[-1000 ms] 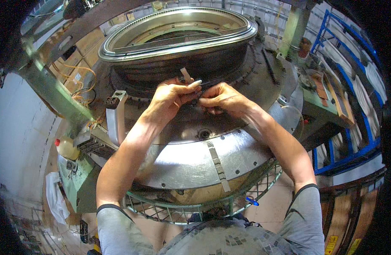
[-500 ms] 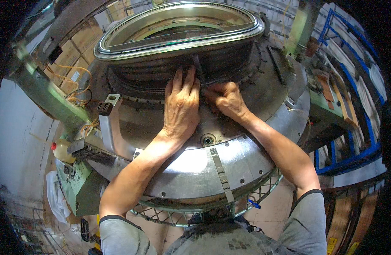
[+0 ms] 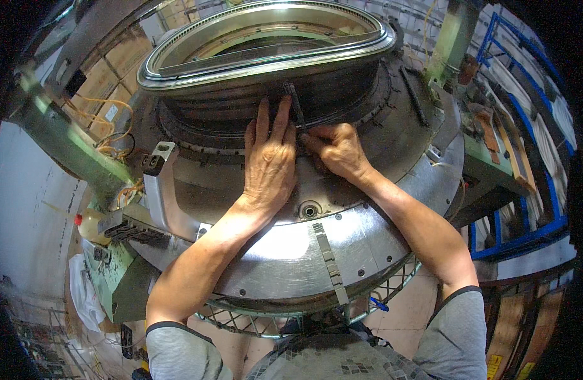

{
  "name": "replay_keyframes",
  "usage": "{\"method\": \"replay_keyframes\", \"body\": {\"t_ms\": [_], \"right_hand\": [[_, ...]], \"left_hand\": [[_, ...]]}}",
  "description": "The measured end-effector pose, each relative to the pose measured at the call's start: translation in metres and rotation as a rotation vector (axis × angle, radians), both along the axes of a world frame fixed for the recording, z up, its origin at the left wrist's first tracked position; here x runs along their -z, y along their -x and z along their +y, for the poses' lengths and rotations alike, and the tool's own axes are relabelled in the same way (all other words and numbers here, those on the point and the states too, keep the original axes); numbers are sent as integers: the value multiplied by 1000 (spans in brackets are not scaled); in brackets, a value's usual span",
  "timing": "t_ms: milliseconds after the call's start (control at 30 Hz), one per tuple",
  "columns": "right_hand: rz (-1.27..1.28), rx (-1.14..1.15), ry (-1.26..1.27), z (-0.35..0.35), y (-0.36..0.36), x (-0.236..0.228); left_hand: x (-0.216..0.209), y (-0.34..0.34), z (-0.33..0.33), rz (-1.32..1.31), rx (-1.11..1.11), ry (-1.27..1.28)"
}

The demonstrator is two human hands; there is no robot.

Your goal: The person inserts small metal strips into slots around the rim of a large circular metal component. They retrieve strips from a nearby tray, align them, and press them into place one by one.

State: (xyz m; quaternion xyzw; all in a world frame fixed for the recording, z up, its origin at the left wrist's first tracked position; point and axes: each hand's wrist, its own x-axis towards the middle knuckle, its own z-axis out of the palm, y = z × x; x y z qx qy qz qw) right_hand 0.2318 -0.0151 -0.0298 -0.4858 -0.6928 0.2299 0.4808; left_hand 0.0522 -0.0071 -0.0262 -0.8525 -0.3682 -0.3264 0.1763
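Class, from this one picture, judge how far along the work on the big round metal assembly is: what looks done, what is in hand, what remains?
Done: the large ring already sits on top of the round metal housing. In hand: the left hand lies flat against the ribbed side below the ring, while the right hand pinches a thin dark strip standing against that side. Left: the strip is not yet released; whether more strips follow cannot be told.
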Motion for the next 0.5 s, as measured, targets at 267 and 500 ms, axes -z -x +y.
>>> {"method": "replay_keyframes", "body": {"t_ms": [267, 500], "right_hand": [[2, 0, -3, -2, 1, -1], [-14, 15, 5, -1, 0, 1]], "left_hand": [[1, 0, 0, 24, -38, 18], [2, 1, 1, 54, -74, 22]]}}
